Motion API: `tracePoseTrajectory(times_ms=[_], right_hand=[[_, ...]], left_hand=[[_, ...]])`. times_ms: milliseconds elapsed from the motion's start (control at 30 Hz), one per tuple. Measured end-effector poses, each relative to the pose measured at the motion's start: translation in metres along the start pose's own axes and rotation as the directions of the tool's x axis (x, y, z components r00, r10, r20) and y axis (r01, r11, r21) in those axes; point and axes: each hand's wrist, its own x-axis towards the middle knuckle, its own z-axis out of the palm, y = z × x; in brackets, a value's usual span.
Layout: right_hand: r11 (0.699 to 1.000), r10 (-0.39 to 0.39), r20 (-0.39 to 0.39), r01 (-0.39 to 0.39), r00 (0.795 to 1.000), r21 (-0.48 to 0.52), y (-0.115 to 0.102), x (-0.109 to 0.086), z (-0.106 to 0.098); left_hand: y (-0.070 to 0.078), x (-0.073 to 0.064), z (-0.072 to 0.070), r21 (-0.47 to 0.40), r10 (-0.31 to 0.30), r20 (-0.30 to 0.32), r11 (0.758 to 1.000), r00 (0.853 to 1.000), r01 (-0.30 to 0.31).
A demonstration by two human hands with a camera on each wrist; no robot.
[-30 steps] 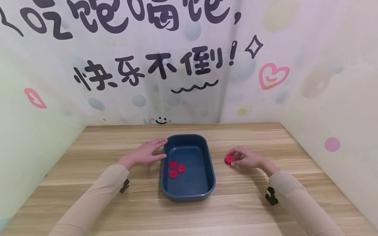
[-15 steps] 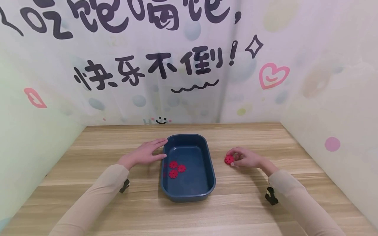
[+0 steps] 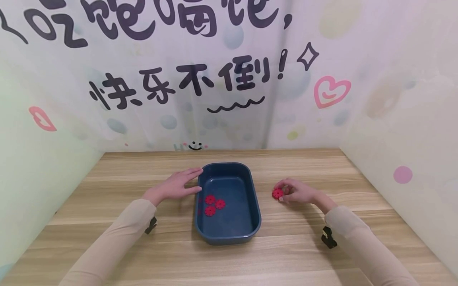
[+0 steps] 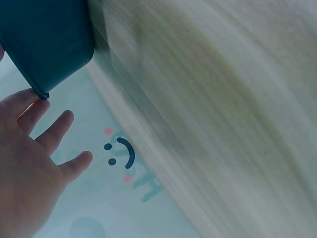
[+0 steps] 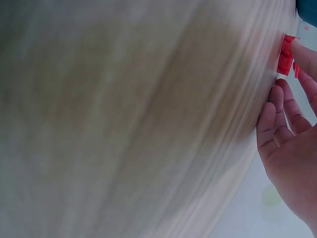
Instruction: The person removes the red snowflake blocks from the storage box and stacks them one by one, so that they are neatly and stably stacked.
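To the right of a dark blue rectangular tub point(image 3: 236, 232), my right hand point(image 3: 300, 192) pinches a red notched plastic disc point(image 3: 277, 194) between thumb and fingers, low at the wooden tabletop. The right wrist view shows red notched pieces point(image 5: 285, 58) close together by the thumb, with the other fingertips down at the table. My left hand point(image 3: 175, 185) lies at the tub's left side, its fingers spread and fairly straight. Its fingertips reach the tub's rim, as the left wrist view also shows. Inside the tub, toward its left wall, lie three red notched discs point(image 3: 210, 211).
The wooden table point(image 3: 171, 254) runs back to a printed cloth wall point(image 3: 143, 131) with dark lettering. Pale panels point(image 3: 400, 131) close off both sides. Each wrist wears a small black device point(image 3: 328, 237) below the sleeve.
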Motion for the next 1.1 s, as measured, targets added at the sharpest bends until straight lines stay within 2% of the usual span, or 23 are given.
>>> tracePoseTrajectory(times_ms=[200, 667, 867, 1100], right_hand=[[1.000, -0.017, 0.003, 0.017, 1.000, 0.007, -0.001, 0.000, 0.000], [1.000, 0.020, 0.001, -0.020, 1.000, -0.005, -0.002, 0.000, 0.001], [0.999, 0.025, -0.001, -0.025, 1.000, 0.027, -0.003, -0.001, 0.000], [1.000, -0.008, -0.014, 0.008, 1.000, 0.001, -0.022, 0.002, -0.006]], left_hand=[[0.000, -0.001, 0.001, -0.004, -0.003, 0.002, 1.000, 1.000, 0.003], [0.000, -0.002, 0.001, -0.009, -0.005, 0.001, 1.000, 1.000, 0.005], [0.001, -0.002, 0.000, -0.008, -0.004, 0.002, 1.000, 1.000, 0.004], [0.000, -0.001, 0.000, -0.006, -0.003, 0.002, 1.000, 1.000, 0.003]])
